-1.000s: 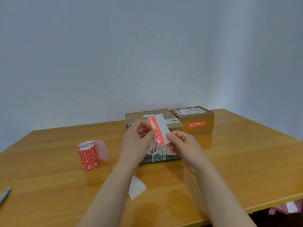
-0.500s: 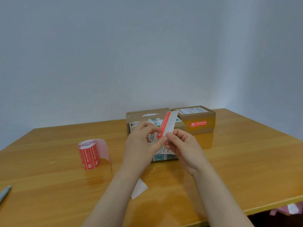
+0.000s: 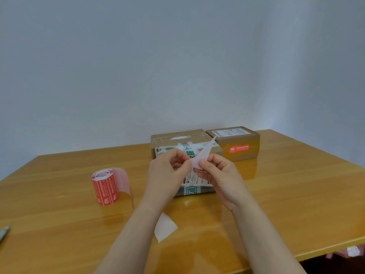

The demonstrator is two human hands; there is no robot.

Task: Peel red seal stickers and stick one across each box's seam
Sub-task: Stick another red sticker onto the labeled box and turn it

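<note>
- Head view: a white sticker strip (image 3: 204, 153) was held pinched between the left hand (image 3: 169, 171) and the right hand (image 3: 219, 173), just above the printed box (image 3: 194, 187).
- A red seal (image 3: 239, 149) was seen stuck on the right brown box (image 3: 253, 140); the sticker roll (image 3: 104, 186) was stood to the left on the bench (image 3: 296, 194).

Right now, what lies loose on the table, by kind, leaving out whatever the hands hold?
Boxes: 3
Sticker roll: 1
Paper scrap: 1
Pen: 1
Total: 6
</note>
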